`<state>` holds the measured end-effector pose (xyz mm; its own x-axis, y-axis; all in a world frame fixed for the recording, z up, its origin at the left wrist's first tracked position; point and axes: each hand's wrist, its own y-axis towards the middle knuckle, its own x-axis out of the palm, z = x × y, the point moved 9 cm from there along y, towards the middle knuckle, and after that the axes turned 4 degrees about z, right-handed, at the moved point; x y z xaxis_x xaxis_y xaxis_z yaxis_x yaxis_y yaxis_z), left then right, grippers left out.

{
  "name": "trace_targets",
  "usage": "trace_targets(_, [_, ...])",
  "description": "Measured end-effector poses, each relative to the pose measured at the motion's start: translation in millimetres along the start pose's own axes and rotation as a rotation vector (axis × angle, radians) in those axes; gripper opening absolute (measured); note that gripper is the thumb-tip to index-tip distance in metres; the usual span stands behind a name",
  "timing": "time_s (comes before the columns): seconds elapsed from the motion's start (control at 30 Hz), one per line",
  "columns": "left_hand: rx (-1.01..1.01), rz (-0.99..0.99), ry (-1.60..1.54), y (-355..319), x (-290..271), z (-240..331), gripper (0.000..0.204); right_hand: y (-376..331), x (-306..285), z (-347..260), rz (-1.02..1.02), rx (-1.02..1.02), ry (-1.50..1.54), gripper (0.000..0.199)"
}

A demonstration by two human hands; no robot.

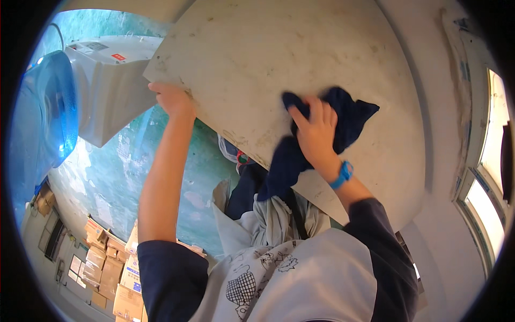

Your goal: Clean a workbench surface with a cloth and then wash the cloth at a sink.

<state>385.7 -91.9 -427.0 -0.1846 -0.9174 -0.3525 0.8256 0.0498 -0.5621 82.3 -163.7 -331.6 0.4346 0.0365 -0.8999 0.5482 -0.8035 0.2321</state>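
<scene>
A large pale tabletop [241, 59] with dark smudges and scuffs spreads out in front of me. My left hand [174, 100] grips its left corner, fingers on top at the edge. Toward the middle right, my right hand [317, 129] presses on a dark navy cloth [350, 121], fingers closed over a bunched part of it. One end of the cloth reaches out to the right on the surface, while the other hangs over the near edge. A blue watch [343, 174] is on my right wrist.
Left of the tabletop stands a white boxy appliance [110, 80] beside a large blue water bottle [51, 110]. Stacked cardboard boxes [104, 268] are at the lower left on the worn green floor [123, 177]. A wall with a window [485, 214] runs along the right.
</scene>
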Motion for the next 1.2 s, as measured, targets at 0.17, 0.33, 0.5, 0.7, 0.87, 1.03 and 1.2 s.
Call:
trace_targets(0.17, [0.029,-0.02,-0.036,1.3,5.0,-1.6,0.076,57.5,9.5,-15.1,0.016,-0.09,-0.037,0.039])
trace_targets(0.33, [0.027,0.017,-0.037,5.8,0.3,-5.5,0.076,15.9,2.6,-9.7,-0.014,-0.037,-0.032,0.037])
trace_targets(0.5, [0.081,-0.083,-0.123,5.6,8.5,-5.2,0.074,63.7,13.9,-17.8,0.042,-0.096,-0.048,0.034])
trace_targets(0.7, [0.047,-0.017,-0.057,5.7,1.0,-1.1,0.075,6.1,0.9,-7.3,-0.051,0.002,-0.055,0.035])
trace_targets(0.87, [0.054,-0.05,-0.121,15.6,9.1,-9.4,0.075,84.9,14.4,-14.5,0.064,-0.076,-0.064,0.039])
trace_targets(1.03, [0.074,-0.028,-0.102,14.3,1.8,-5.9,0.074,15.9,7.6,0.3,-0.032,0.022,-0.034,0.039])
trace_targets(1.2, [0.065,-0.063,-0.097,8.7,7.8,-2.6,0.073,91.4,18.1,-16.8,0.084,-0.095,-0.016,0.038])
